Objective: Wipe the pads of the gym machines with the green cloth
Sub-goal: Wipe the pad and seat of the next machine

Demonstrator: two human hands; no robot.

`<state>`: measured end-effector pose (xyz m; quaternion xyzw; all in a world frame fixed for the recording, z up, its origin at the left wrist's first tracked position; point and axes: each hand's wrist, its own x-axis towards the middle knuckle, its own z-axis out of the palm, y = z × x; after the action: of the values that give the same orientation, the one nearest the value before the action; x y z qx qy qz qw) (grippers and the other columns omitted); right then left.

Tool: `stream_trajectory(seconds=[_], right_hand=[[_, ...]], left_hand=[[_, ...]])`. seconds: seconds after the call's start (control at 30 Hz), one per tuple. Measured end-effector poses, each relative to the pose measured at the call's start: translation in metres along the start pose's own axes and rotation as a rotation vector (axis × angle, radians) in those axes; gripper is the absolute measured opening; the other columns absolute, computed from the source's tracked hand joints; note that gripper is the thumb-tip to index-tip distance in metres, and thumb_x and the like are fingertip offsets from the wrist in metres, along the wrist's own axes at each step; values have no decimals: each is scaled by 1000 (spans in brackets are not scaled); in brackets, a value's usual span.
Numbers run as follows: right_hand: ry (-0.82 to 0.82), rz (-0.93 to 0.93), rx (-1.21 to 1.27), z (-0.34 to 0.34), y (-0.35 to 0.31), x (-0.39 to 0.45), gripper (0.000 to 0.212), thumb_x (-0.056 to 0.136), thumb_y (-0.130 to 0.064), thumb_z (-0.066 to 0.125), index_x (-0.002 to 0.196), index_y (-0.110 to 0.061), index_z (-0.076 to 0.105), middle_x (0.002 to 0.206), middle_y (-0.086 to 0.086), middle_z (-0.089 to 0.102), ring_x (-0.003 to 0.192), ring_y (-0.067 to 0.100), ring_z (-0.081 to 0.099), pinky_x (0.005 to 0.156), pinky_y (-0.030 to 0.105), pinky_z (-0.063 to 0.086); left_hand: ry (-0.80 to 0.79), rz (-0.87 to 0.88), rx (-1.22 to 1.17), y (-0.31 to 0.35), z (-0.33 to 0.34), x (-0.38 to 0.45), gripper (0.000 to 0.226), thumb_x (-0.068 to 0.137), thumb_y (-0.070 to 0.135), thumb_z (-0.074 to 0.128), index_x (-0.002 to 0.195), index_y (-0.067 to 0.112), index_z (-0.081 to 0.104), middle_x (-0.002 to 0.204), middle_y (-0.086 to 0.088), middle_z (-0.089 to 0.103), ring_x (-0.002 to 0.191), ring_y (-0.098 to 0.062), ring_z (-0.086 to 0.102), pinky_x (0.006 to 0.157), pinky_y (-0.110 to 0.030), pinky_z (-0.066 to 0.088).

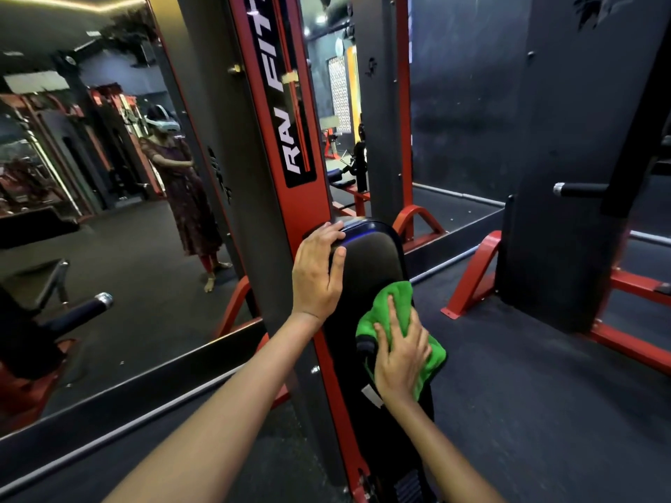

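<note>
Mid-wipe on the black pad point(366, 255) of the red machine point(290, 197). My right hand point(401, 357) presses the green cloth point(395, 299) flat on the pad's middle, fingers spread. Left hand point(317, 274) steadies the pad's top edge, fingers relaxed w/ tips over the rim. Next, I reckon: sweep up toward the top, both arms extended fwd.

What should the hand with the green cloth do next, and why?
Probably slide the green cloth up the black pad. The right hand presses it flat on the pad's middle, while the bare top part above it looks unwiped, and the left hand steadies the pad's upper edge.
</note>
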<state>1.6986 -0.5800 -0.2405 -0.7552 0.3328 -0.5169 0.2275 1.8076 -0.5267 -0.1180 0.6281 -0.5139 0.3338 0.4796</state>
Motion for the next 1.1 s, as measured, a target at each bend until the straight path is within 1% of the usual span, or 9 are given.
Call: stream_trajectory(seconds=[0.1, 0.17, 0.33, 0.47, 0.63, 0.77, 0.8, 0.97, 1.1], right_hand=[[19, 256, 103, -4, -22, 34, 48, 96, -47, 40, 141, -32, 39, 139, 12, 47, 113, 34, 46, 92, 46, 33], [2, 265, 131, -7, -40, 58, 48, 96, -45, 42, 142, -32, 40, 143, 11, 43, 120, 33, 41, 97, 46, 29], [-61, -339, -53, -23, -49, 92, 47, 93, -46, 37, 137, -33, 49, 136, 9, 49, 106, 25, 43, 84, 41, 37], [-128, -93, 1, -37, -53, 140, 38, 98, -36, 45, 135, -29, 52, 148, 2, 33, 120, 29, 41, 95, 44, 33], [-201, -662, -202, -44, -72, 137, 45, 93, -45, 38, 121, -22, 65, 137, 5, 52, 96, 34, 54, 72, 40, 42], [-261, -223, -161, -44, -71, 168, 37, 97, -37, 44, 127, -20, 59, 140, 4, 46, 115, 36, 47, 91, 45, 39], [-272, -196, -184, -44, -76, 163, 37, 97, -36, 45, 128, -20, 58, 140, 5, 45, 116, 35, 46, 93, 44, 38], [-298, -577, -274, -52, -91, 136, 52, 91, -50, 35, 128, -23, 60, 136, 8, 51, 104, 34, 52, 83, 45, 44], [-288, -229, -278, -46, -94, 156, 38, 96, -37, 47, 129, -21, 59, 138, 4, 47, 116, 35, 48, 94, 46, 41]], left_hand=[[-2, -9, 2, 1, 0, -1, 28, 96, 23, 43, 112, 6, 59, 124, -4, 61, 122, -19, 52, 104, -36, 40], [6, -23, -1, 0, 1, 0, 28, 95, 25, 45, 114, 6, 54, 125, -7, 59, 120, -20, 53, 103, -35, 40], [67, -171, -24, 2, 5, -19, 41, 95, 27, 45, 128, 2, 43, 135, -15, 47, 128, -23, 42, 110, -29, 32], [40, -263, -9, 7, 10, -34, 54, 98, 34, 39, 143, 5, 32, 149, -11, 33, 141, -22, 24, 117, -27, 17], [-58, -234, 55, 4, 2, -38, 61, 93, 29, 42, 146, 3, 25, 153, -11, 26, 145, -20, 15, 117, -38, 18], [-113, -217, 131, 5, -3, -40, 68, 96, 39, 42, 148, 5, 16, 156, -11, 19, 146, -21, 11, 117, -37, 15], [-127, -217, 144, 6, -3, -44, 70, 95, 39, 43, 149, 4, 14, 157, -12, 17, 146, -22, 9, 118, -36, 13], [-175, -230, 126, 14, -6, -49, 86, 77, 26, 44, 151, 7, 2, 158, -6, 5, 146, -27, 6, 119, -35, 5], [-227, -252, 118, 15, -15, -51, 89, 84, 39, 47, 151, 8, -1, 159, -9, 5, 147, -23, 0, 118, -31, 3]])
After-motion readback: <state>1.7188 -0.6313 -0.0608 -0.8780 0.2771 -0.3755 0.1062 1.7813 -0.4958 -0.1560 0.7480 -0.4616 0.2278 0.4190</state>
